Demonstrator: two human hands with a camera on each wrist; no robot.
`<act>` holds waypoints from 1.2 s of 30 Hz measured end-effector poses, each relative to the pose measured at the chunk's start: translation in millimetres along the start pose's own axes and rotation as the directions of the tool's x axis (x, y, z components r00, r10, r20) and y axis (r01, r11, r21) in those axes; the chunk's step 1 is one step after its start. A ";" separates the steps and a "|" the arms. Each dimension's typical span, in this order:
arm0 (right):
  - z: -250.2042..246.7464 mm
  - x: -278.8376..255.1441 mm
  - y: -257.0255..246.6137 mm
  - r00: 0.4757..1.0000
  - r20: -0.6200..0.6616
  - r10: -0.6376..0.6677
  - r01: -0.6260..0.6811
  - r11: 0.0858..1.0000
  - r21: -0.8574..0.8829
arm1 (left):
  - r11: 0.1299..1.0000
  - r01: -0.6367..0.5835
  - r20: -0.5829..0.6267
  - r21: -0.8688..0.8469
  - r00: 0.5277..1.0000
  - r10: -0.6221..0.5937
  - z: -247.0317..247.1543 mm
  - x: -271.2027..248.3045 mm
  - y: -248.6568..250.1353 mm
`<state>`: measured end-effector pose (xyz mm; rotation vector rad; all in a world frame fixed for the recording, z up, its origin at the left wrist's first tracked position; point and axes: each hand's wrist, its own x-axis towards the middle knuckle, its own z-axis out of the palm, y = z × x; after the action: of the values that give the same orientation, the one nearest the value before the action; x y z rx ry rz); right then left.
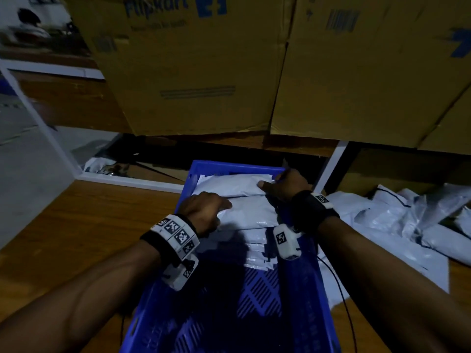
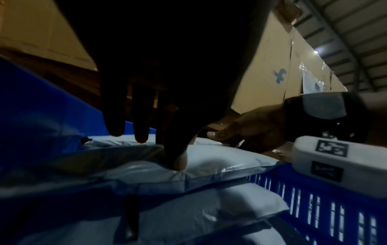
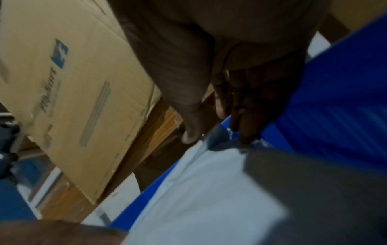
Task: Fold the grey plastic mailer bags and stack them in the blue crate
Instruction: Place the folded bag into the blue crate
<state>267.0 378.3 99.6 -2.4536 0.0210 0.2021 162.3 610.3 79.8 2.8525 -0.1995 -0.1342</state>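
Blue crate (image 1: 300, 296) on wooden table (image 1: 84, 225), long axis running 6 to 12 o'clock. Folded grey mailer bags (image 1: 252, 235) layered in far half of crate, overlapping like shingles; near half shows bare slotted floor.

Left hand (image 1: 204, 212) at 9 o'clock side of the stack, palm down on top folded bag (image 1: 249, 212). Left wrist view: fingers (image 2: 142, 126) straight and spread, tips pointing down at the plastic, thumb tip pressed into the bag surface. Hand flat and wide, nothing gripped.

Right hand (image 1: 288, 186) at 1 o'clock of the stack, at crate's far right corner, over the rearmost bag (image 1: 234, 183). Thumb extended toward 9 o'clock along that bag's near edge. Right wrist view blurred: fingertips (image 3: 245, 132) close together, pointing down to the bag's edge against the blue wall; thumb apart, alongside. Pinching or only pressing: cannot tell.

Top bag directly beneath left palm, extending toward 3 o'clock to right wrist. Rearmost bag just beyond it at 12 o'clock, beneath right thumb.

Loose pile of unfolded bags (image 1: 407, 220) on table at 3 o'clock of crate. Large cardboard boxes (image 1: 204, 72) stacked at 12 o'clock, behind crate. Tagged bands with white camera units on both wrists.
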 end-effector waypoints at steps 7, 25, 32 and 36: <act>-7.2 -31.8 9.3 0.996 0.086 0.007 -0.002 0.998 -0.063 | 0.988 0.070 -0.041 0.135 0.997 -0.065 1.5 1.1 12.5; -95.4 -139.3 115.9 0.980 -0.011 -0.200 0.194 0.931 0.308 | 0.981 -0.059 -0.251 -0.186 0.968 0.011 -45.0 -100.5 191.8; -184.1 -228.1 276.2 0.984 -0.028 -0.173 0.171 0.912 0.372 | 0.924 -0.191 -0.260 -0.330 0.960 0.106 20.1 -126.1 354.0; -224.8 -267.7 375.4 0.996 -0.074 -0.058 0.082 0.920 0.383 | 0.867 -0.207 -0.217 -0.452 0.969 0.118 88.8 -110.1 444.4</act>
<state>9.0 -64.5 77.5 -2.0612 -0.0004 0.0810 -10.8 180.0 127.6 2.3291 -0.3209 0.1030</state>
